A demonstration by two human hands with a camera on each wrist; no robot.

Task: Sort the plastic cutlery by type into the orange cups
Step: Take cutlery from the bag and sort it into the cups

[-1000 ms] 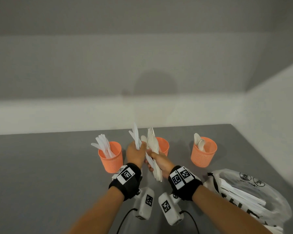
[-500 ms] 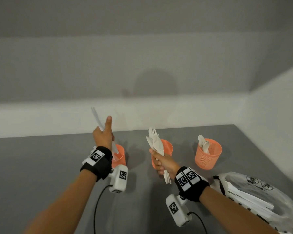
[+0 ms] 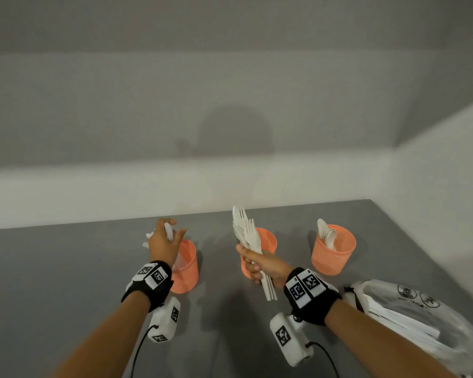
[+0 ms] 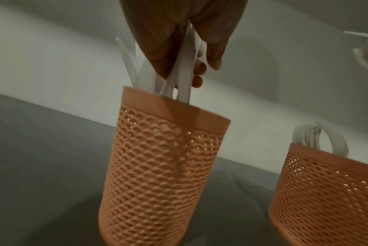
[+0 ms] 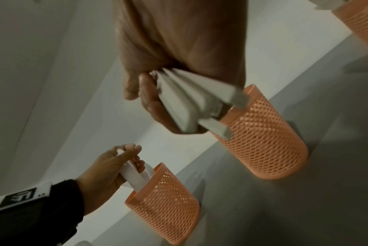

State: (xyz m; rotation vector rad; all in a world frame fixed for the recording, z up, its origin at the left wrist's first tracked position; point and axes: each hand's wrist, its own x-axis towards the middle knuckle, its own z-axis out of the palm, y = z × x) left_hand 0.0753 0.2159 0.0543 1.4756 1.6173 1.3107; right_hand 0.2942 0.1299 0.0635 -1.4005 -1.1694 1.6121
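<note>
A: Left hand point(image 3: 163, 242) over the left orange cup point(image 3: 185, 268), fingers pinched on white knives point(image 4: 184, 73). Lower ends of these already inside the cup mouth, beside more knives standing there.

B: And the right hand point(image 3: 260, 264)?

A: Closed around a bundle of mixed white cutlery point(image 3: 247, 236), forks upward, handle ends sticking out below the palm. Held in front of the middle orange cup point(image 3: 268, 241), above the grey bench point(image 3: 66, 268).

B: Contents of the middle cup?

A: Cannot tell, hidden behind hand and bundle.

B: Third cup?

A: Right orange cup point(image 3: 335, 255) standing on the bench, well apart from both hands, with white spoons point(image 3: 327, 236) inside, bowls up. All three cups upright, in one row near the wall.

B: Anything else?

A: Clear plastic bag point(image 3: 421, 317) lying at the right near corner of the bench, white pieces inside, kind not clear. Black bands with printed markers on both wrists.
</note>
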